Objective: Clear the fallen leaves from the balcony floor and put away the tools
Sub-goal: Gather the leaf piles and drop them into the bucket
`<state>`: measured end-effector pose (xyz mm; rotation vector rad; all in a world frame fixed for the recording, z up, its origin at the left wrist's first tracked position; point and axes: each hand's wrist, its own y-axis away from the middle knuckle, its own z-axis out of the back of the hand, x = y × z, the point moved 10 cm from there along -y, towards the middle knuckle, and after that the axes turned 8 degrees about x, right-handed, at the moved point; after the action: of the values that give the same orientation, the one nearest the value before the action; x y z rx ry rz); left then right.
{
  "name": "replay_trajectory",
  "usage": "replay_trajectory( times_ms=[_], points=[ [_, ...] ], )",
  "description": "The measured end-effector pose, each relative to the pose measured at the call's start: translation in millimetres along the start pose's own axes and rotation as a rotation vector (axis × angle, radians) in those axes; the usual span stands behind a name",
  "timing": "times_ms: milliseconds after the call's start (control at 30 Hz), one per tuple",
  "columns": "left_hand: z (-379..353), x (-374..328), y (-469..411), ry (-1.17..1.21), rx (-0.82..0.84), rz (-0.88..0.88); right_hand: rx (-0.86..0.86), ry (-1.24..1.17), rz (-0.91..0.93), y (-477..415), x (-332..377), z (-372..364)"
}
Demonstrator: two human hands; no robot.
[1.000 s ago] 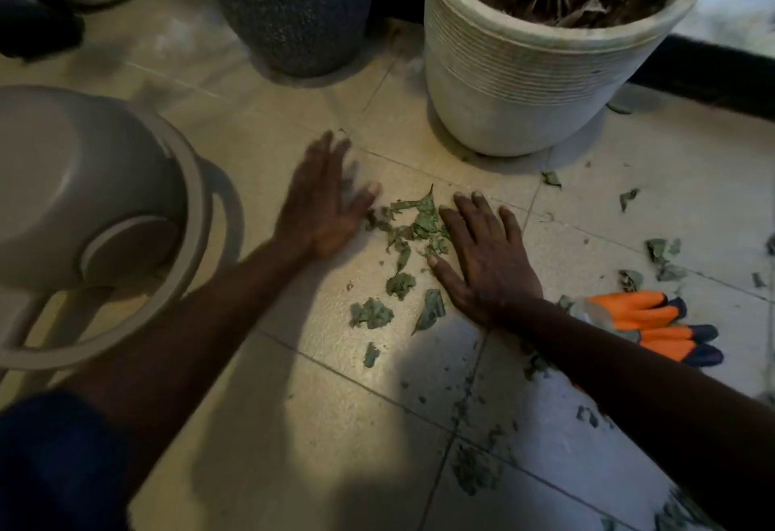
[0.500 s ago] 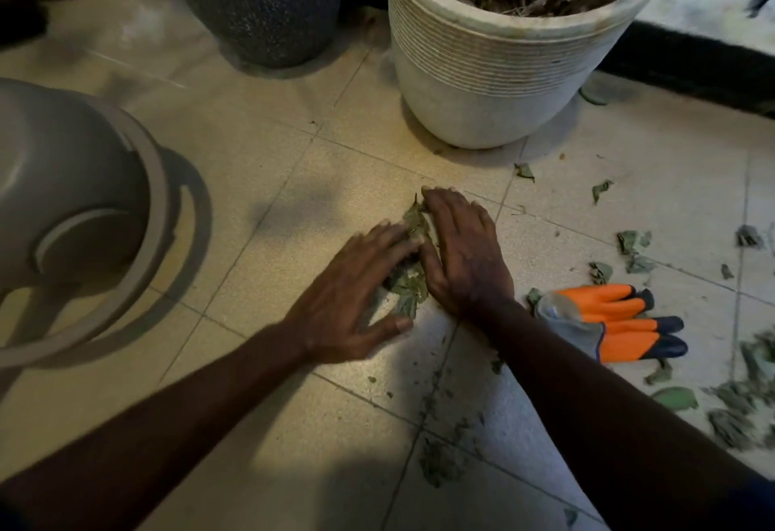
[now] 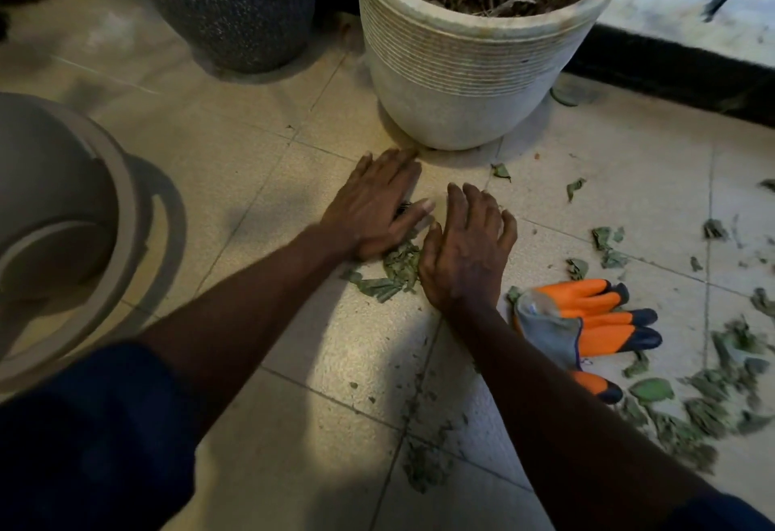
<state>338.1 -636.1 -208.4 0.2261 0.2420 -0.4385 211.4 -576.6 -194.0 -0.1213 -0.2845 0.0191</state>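
A small heap of dry green leaves (image 3: 394, 270) lies on the beige tiled floor between my two hands. My left hand (image 3: 373, 207) lies flat on the tiles with straight fingers, touching the heap's left side. On the heap's right, my right hand (image 3: 465, 249) rests with its fingers slightly bent and holds nothing. Orange and grey garden gloves (image 3: 587, 321) lie on the floor just right of my right wrist. More leaves (image 3: 704, 404) are scattered over the tiles to the right.
A ribbed white plant pot (image 3: 469, 65) stands just beyond my hands. Left of it is a dark speckled pot (image 3: 226, 2). A grey plastic bucket (image 3: 54, 212) lies tipped on its side at the left. A dark raised ledge (image 3: 671, 65) runs along the back right.
Both hands came together from apart, pushing the loose leaves into one heap. They then slid a little toward the white pot, leaving the heap near my palms.
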Motion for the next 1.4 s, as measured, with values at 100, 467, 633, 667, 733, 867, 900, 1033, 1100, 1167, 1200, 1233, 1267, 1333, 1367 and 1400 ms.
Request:
replay_trajectory(
  times_ms=[100,467,633,667,733,867,900,1033,1100,1167,1200,1233,1267,1333,1367,1400],
  points=[
    [-5.2,-8.0,-15.5,-0.056,0.126,-0.088,-0.025,-0.033,-0.006,0.3,-0.9,3.1],
    [0.6,-12.0,74.0,0.163,-0.226,-0.114,-0.187,-0.297,-0.104,-11.1,-27.2,22.3],
    [-7.2,-11.6,66.4,0.112,-0.19,-0.128,-0.01,-0.134,-0.203,-94.9,-82.8,22.1],
    [-8.5,-10.3,65.7,0.111,-0.18,-0.121,0.091,-0.118,-0.164,-110.2,-89.3,14.1],
    [-9.3,-8.8,63.7,0.104,-0.162,-0.108,0.253,-0.047,0.069,-124.0,-82.4,-0.7],
    [-11.8,-8.5,62.7,0.091,-0.148,-0.099,0.478,0.046,0.544,-79.8,-56.9,-9.0],
    [-12.2,-8.5,62.4,0.089,-0.143,-0.102,0.519,0.03,0.623,-65.9,-57.6,-4.5],
    [-10.9,-6.6,62.0,0.086,-0.145,-0.093,0.296,-0.131,0.337,-104.3,-101.9,42.5],
    [-12.0,-7.0,61.3,0.073,-0.132,-0.089,0.239,-0.085,0.118,-150.3,-129.6,48.8],
    [-13.2,-5.9,60.7,0.067,-0.122,-0.083,0.34,-0.051,-0.018,-191.9,-148.3,36.8],
    [-13.8,-5.2,60.4,0.07,-0.115,-0.082,0.39,-0.026,-0.041,-207.2,-153.3,30.3],
    [-14.0,-4.8,59.6,0.077,-0.11,-0.081,0.426,-0.004,-0.046,-216.4,-156.2,24.6],
    [-14.3,-4.7,58.7,0.085,-0.104,-0.08,0.454,0.008,-0.046,-218.1,-156.9,19.2],
    [-15.3,-4.9,56.8,0.088,-0.09,-0.08,0.436,-0.036,-0.055,-203.8,-152.9,10.9],
    [-15.4,-4.8,56.4,0.088,-0.088,-0.076,0.392,-0.078,-0.071,-190.6,-148.7,9.9],
    [-15.3,-4.5,56.3,0.09,-0.088,-0.07,0.35,-0.113,-0.092,-172.6,-142.6,9.5]
  ],
)
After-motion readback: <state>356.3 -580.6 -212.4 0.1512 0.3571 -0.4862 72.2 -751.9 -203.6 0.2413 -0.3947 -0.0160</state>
